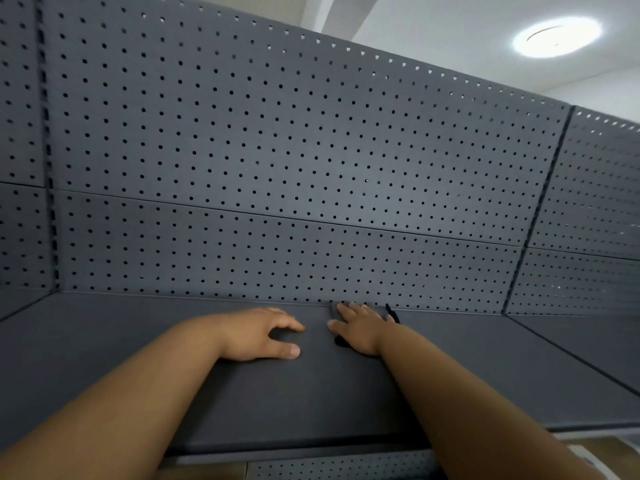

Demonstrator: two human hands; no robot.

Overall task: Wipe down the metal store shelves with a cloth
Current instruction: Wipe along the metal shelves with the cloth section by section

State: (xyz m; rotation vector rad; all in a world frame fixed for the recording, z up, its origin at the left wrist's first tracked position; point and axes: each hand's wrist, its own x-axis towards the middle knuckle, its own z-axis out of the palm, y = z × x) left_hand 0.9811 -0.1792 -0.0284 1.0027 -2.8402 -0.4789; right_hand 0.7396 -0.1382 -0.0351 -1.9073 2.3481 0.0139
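Both bare arms are reaching across the flat dark grey metal shelf [138, 341], whose far edge is meeting the grey perforated metal back panel [277, 150]. The left hand [259, 336] is resting palm down on the shelf, fingers spread, gripping nothing. The right hand [360, 329], just beside it near the back panel, is pressing flat on a dark cloth [393, 315]; only small black bits are showing around the fingers and wrist

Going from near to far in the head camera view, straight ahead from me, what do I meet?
Front edge of the shelf → left hand → right hand pressing a dark cloth → pegboard back panel → ceiling light.
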